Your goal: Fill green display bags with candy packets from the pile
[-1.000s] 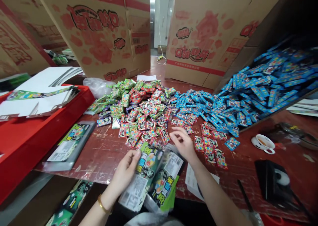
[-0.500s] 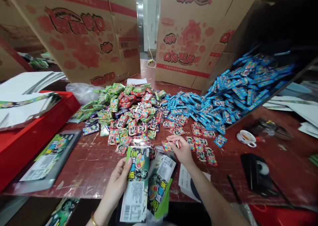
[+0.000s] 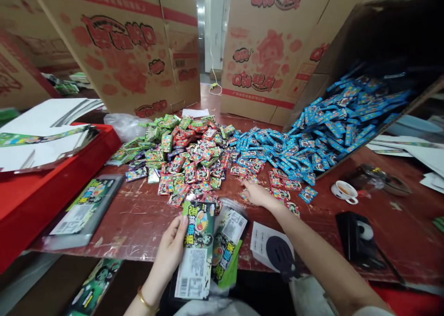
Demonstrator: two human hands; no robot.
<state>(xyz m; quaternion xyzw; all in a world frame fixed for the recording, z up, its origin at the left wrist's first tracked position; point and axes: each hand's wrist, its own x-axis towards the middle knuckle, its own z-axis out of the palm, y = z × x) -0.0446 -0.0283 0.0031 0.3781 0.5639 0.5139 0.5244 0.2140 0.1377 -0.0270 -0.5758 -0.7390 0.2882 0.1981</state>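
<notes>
My left hand [image 3: 171, 250] is closed on the edge of a printed plastic bag [image 3: 196, 246], held upright over the table's near edge. A second printed bag [image 3: 227, 249] sits just right of it, partly behind. My right hand [image 3: 255, 194] reaches forward with its fingers down on small red candy packets [image 3: 277, 186] at the near edge of the pile; whether it grips one is hidden. Behind lie a heap of red and green packets [image 3: 187, 154] and a spill of blue packets [image 3: 305, 140].
A red crate [image 3: 41, 186] with white sheets stands at left, a flat printed bag [image 3: 85, 209] beside it. Tall cartons [image 3: 132, 52] wall the back. A tipped carton [image 3: 374, 38] pours the blue packets. A cup [image 3: 343, 191] and a black tape dispenser [image 3: 359, 239] sit at right.
My right hand has moved forward from near the bag mouth to the red packets. The left hand keeps the bag, shifted slightly. The view has swung a little.
</notes>
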